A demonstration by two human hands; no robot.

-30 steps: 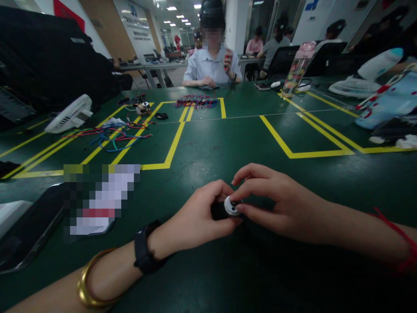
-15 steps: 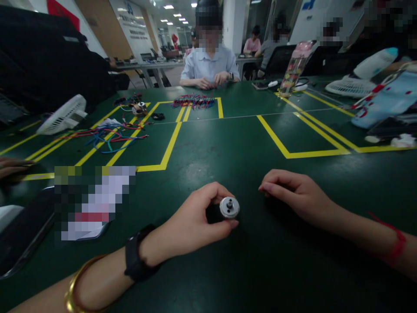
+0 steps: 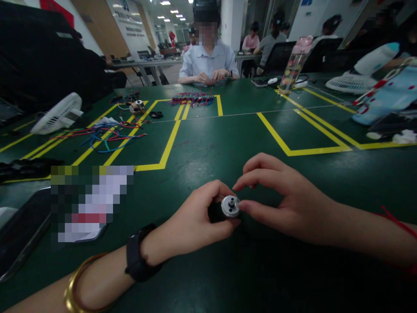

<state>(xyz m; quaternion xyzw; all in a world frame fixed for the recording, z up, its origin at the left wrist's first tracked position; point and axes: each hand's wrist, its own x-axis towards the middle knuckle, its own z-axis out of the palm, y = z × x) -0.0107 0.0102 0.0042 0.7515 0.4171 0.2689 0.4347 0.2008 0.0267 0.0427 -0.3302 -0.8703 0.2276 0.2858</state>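
A small round silver motor (image 3: 230,207) stands with its shaft end facing up. Thumb and fingers of my left hand (image 3: 198,215) wrap round it from the left, low over the green table (image 3: 208,152). My right hand (image 3: 286,198) comes in from the right with thumb and fingers apart. Its thumb tip is at the motor's right rim; whether it touches I cannot tell. The lower part of the motor is hidden by my left hand and shadow.
Phones (image 3: 24,230) lie at the left. Further back are loose wires (image 3: 112,134), a small fan (image 3: 58,114) and a pile of wired parts (image 3: 193,99). A bottle (image 3: 293,65) stands at the back right, beyond yellow tape lines (image 3: 319,153). A person (image 3: 208,63) sits opposite.
My right hand has moved left to the motor, and its fingers have spread apart. My left hand keeps its hold nearly in place. The hand at the far left edge has gone out of view.
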